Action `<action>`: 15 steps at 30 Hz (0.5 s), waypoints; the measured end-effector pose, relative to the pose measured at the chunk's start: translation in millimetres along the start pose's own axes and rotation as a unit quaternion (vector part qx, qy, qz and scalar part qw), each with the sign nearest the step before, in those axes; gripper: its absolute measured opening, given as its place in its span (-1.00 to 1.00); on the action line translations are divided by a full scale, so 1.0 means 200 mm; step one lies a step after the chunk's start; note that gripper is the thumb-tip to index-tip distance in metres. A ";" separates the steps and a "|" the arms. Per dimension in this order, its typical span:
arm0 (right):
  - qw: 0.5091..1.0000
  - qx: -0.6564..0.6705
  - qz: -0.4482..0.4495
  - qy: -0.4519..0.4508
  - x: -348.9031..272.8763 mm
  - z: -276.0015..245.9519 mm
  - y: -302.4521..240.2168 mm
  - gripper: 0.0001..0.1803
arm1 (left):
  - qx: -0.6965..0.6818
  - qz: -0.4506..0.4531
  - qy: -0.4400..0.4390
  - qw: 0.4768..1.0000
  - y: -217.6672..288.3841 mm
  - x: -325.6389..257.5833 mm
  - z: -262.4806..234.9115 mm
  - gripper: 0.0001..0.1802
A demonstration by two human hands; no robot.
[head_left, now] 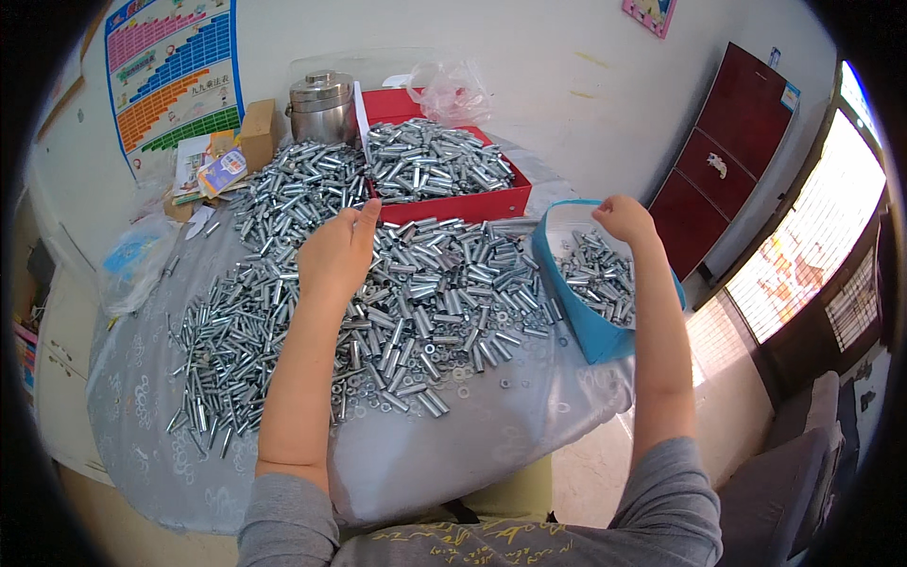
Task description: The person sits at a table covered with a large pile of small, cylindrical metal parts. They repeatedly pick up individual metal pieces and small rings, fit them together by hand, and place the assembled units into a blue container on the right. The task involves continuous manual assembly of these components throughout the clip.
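Note:
My left hand [337, 253] is over a wide heap of silvery metal sleeves [420, 269], close to the front of a red box. Its fingers curl away out of sight and its thumb points up; whatever it holds is hidden. My right hand [624, 219] is closed above the far side of a blue fabric bin [595, 333], and I cannot make out anything in its fingers. Metal pieces [597, 274] like those on the table lie inside this bin.
The red box [463, 207] is heaped with more metal parts. Behind it stand a steel pot [321, 109] and a crumpled clear bag [452, 92]. Small washers [463, 373] lie along the heap's near edge. Thin bolts [222, 364] spread leftward on the grey tablecloth [416, 477].

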State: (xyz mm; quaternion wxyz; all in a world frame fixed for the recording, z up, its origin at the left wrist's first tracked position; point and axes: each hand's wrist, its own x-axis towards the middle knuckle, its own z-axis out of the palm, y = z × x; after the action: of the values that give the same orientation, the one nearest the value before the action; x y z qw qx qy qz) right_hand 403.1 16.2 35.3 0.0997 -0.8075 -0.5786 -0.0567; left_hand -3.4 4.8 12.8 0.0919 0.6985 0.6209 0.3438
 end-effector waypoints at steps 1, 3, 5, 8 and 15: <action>0.999 -0.045 0.001 -0.026 0.04 0.05 0.11 -0.63 | -0.013 0.018 0.017 1.000 0.02 -0.01 0.01 -0.30; 0.995 -0.076 -0.009 -0.069 0.12 0.19 0.34 -0.63 | -0.014 0.027 0.013 0.999 0.06 -0.03 -0.01 -0.31; 0.991 -0.063 -0.018 -0.114 0.15 0.36 0.48 -0.61 | -0.023 0.037 0.017 0.999 0.06 -0.04 0.00 -0.35; 0.988 -0.057 -0.015 -0.146 0.18 0.46 0.50 -0.58 | -0.033 0.053 0.027 0.998 0.08 -0.05 -0.01 -0.38; 0.984 -0.116 0.011 -0.132 0.22 0.47 0.12 -0.64 | -0.066 0.095 0.072 0.991 0.10 -0.06 0.03 -0.52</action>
State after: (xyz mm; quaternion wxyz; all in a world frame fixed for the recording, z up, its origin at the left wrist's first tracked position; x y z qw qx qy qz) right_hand 438.6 71.5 -50.1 -0.0709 -0.8200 -0.5677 -0.0155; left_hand 15.7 -9.1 14.1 0.0596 0.7199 0.5330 0.4405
